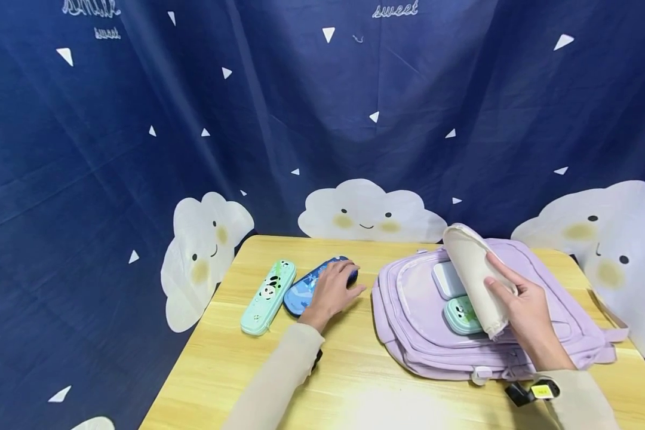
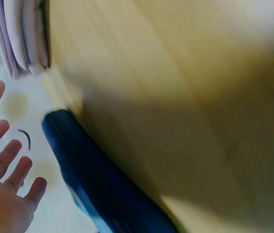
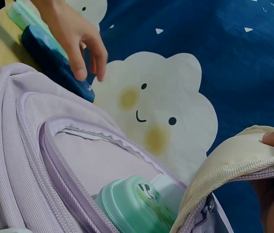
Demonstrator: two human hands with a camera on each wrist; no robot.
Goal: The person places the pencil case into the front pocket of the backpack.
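Observation:
My left hand (image 1: 333, 291) is just above a dark blue pencil case (image 1: 301, 294) on the table, fingers spread and loosely bent. In the left wrist view the fingers (image 2: 11, 160) stand apart from the case. My right hand (image 1: 527, 310) pinches the cream-lined front flap (image 1: 470, 272) of a lilac backpack (image 1: 408, 286) between thumb and fingers, holding it folded back. Inside that pocket lie a mint panda case (image 1: 462, 315) and a pale blue-white case (image 1: 449, 279), both partly covered by the flap in the head view.
Left of the blue case lies another mint pencil case (image 1: 269, 297) with a panda print. Everything rests on a light wooden table (image 1: 333, 382). A navy curtain (image 1: 312, 131) with smiling clouds hangs behind it. The backpack's strap (image 1: 613, 335) trails to the right.

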